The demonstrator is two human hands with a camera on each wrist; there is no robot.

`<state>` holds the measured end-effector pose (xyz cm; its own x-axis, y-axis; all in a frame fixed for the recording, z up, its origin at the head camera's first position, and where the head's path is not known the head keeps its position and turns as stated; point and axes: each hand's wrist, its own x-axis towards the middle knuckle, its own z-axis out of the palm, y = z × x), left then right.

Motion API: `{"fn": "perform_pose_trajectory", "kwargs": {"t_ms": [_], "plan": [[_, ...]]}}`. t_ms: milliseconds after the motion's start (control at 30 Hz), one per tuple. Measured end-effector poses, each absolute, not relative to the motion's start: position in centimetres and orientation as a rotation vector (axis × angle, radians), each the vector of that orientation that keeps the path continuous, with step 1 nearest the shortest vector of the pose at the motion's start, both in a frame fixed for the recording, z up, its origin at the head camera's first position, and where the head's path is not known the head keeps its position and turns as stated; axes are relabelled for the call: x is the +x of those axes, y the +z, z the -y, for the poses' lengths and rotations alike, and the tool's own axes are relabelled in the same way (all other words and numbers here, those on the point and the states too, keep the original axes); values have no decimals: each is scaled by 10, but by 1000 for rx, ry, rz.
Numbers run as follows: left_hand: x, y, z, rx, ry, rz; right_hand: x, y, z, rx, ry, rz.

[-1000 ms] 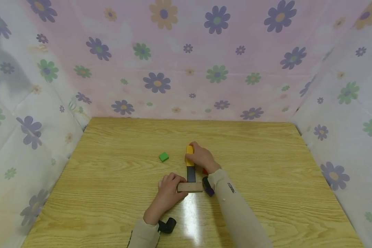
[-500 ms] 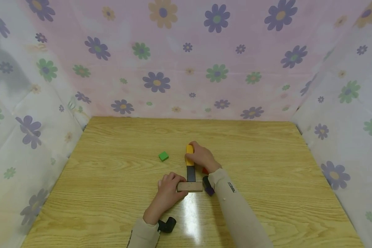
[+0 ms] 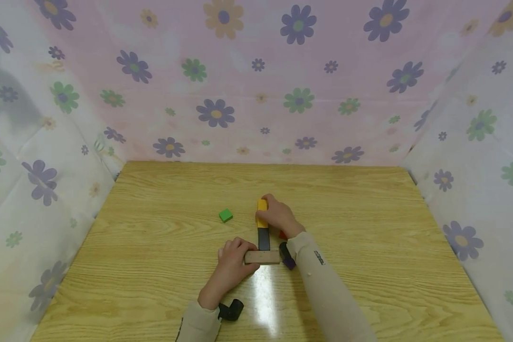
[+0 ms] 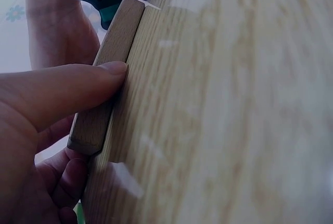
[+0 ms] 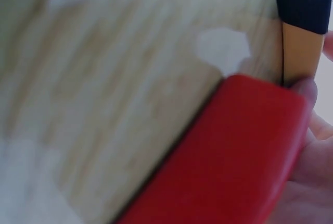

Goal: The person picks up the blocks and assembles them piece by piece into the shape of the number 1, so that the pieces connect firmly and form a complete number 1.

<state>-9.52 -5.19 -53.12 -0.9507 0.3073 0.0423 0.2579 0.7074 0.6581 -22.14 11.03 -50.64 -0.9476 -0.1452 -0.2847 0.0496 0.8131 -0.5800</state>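
Observation:
My left hand [image 3: 232, 261] grips the left end of a plain wooden block [image 3: 266, 257], thumb on its near side and fingers beyond, as the left wrist view also shows. Against that block's far side stands a black block [image 3: 263, 239], making a T shape with it. A yellow block [image 3: 262, 205] continues the line at the far end of the black one. My right hand [image 3: 280, 214] holds the yellow block between thumb and fingers. Under the right wrist lies a red block [image 5: 223, 156], mostly hidden in the head view.
A green block [image 3: 225, 215] lies left of the yellow one. Just right of the wooden block is a purple block [image 3: 289, 264], partly covered by the right wrist camera [image 3: 284, 249]. Flowered cloth walls [image 3: 256, 95] enclose the wooden table [image 3: 367, 213] at the back and sides.

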Motion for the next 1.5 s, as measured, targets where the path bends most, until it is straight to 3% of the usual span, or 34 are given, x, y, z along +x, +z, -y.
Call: {"fn": "perform_pose_trajectory", "kwargs": {"t_ms": [1500], "plan": [[-95,-528,52,478,1081,-2832,-222,-503,-115,-209,-862,-2674]]}}
